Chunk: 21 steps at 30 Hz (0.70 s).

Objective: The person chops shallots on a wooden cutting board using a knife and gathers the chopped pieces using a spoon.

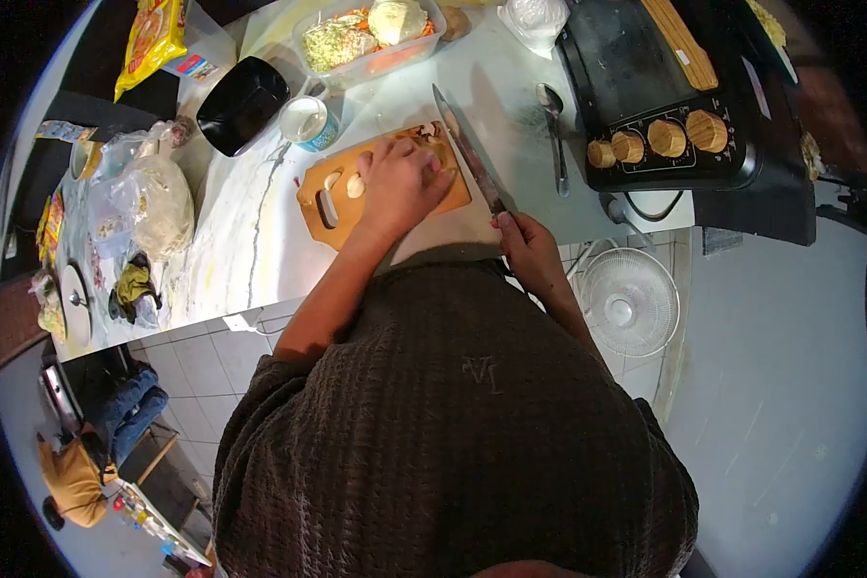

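Left hand (407, 183): over the right part of the cutting board (366, 146), fingers bent; can't tell whether you grip anything under them. Right hand (527, 247): closed round the handle of your knife (466, 144), blade pointing away from you, along the board's right edge. Garlic cloves (354, 185): on the board, between its handle slot and your left hand.

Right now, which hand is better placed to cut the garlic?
Probably the right hand: it grips the knife beside the board; the left hand is over the board, near the garlic.
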Each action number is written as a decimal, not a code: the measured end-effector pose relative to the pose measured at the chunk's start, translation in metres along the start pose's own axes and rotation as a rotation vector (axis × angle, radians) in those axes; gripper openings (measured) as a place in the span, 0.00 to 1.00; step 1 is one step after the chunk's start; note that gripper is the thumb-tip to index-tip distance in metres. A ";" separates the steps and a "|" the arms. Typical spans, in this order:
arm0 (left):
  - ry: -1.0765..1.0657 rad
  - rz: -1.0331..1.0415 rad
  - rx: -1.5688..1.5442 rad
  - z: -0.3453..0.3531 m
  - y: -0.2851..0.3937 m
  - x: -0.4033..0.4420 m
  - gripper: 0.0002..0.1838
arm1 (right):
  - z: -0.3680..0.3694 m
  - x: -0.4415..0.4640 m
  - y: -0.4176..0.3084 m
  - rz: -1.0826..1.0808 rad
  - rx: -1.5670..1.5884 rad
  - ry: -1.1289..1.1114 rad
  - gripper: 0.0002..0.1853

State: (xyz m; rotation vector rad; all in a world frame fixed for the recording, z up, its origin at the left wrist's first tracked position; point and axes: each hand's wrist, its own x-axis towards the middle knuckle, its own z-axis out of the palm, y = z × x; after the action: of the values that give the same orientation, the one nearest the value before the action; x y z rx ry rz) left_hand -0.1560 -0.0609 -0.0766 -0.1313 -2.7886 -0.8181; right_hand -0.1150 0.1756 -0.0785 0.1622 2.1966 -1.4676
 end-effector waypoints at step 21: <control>0.188 -0.041 -0.042 -0.016 -0.005 -0.010 0.13 | -0.007 -0.011 -0.023 -0.263 -0.436 0.239 0.21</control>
State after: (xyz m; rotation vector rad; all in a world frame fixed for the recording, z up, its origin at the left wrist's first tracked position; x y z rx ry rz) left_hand -0.1440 -0.0745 -0.0685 -0.0037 -2.6073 -0.8522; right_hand -0.1156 0.1739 -0.0519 -0.1098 2.7618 -1.0992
